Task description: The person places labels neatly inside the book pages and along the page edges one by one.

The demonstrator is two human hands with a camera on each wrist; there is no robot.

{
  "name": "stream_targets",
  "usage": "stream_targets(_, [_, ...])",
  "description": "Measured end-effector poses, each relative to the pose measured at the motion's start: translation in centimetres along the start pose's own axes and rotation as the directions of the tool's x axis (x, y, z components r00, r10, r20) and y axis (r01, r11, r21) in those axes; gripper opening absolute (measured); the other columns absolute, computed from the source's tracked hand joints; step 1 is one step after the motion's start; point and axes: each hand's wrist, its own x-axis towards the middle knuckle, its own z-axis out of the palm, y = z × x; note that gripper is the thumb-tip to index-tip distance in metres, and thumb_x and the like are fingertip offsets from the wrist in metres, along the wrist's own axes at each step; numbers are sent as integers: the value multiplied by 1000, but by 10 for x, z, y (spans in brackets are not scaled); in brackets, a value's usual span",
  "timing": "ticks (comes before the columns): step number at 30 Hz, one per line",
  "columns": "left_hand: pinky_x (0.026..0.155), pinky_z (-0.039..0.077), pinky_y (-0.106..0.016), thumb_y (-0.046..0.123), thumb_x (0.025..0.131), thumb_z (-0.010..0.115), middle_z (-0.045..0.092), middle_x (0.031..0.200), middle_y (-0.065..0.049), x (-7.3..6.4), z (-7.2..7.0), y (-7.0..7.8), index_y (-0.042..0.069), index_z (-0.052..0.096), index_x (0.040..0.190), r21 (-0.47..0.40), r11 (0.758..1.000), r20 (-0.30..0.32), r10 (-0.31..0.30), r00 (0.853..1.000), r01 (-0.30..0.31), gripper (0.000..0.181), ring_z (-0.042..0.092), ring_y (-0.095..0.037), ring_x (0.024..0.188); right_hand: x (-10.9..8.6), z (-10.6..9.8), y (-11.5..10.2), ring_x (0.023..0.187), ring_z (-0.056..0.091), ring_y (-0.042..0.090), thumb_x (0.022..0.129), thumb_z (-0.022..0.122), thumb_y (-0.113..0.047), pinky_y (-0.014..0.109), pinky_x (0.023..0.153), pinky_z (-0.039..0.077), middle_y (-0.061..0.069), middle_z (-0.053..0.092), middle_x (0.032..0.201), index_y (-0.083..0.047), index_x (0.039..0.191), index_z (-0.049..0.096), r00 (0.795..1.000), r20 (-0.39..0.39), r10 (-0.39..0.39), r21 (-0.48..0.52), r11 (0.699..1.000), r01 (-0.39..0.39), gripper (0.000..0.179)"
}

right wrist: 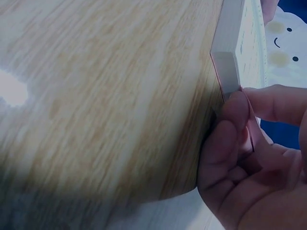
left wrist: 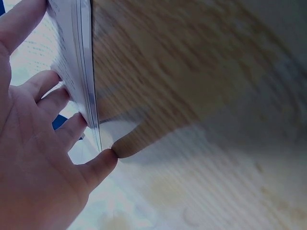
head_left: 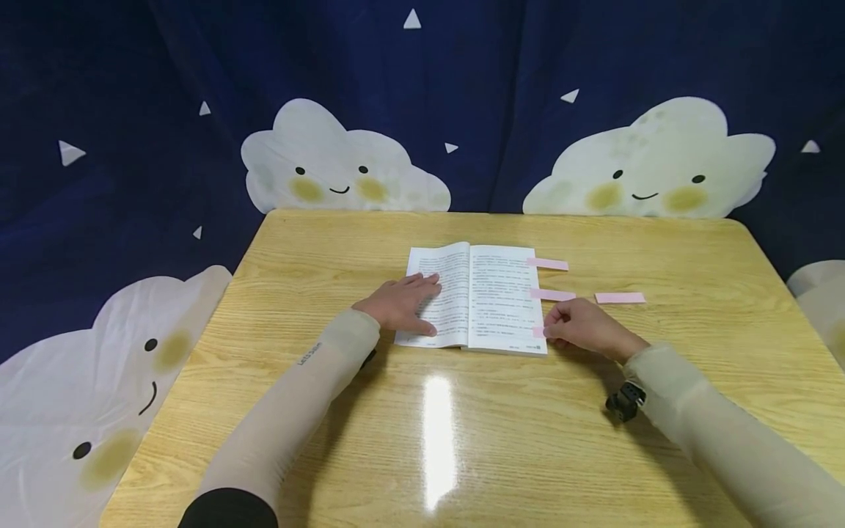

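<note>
An open book with printed pages lies on the wooden table. My left hand rests on its left page with the fingers spread; in the left wrist view the little finger touches the table beside the page edge. At the lower right corner of the book, my right hand pinches a pink sticky strip between thumb and index finger. One end of that strip lies on the right page, and the fingers hide much of the rest. Two more pink strips, an upper one and a middle one, stick out from the same page edge.
A separate pink strip lies on the table to the right of the book. Behind the table hangs a dark blue curtain with smiling clouds. A dark device sits at the right wrist.
</note>
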Motion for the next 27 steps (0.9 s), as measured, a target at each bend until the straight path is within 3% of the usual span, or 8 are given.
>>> stream_targets(15, [125,13,-57,56,89,66,5,169,9,1,0,-1,25,22,160,5,1000,4,11,1000,-11,89,6,-20,158,1,0,4,68,53,15,92,68,-27,27,61,45,3,62,75,-5,85,62,1000,-9,-1,-55,999,1,24])
stream_targets(27, [125,14,-57,56,89,67,6,170,9,0,0,-3,25,23,160,5,1000,-9,15,1000,-15,89,6,-21,158,9,-3,0,64,51,13,89,71,-23,26,58,44,0,58,70,-5,79,60,1000,22,12,-61,998,-10,23])
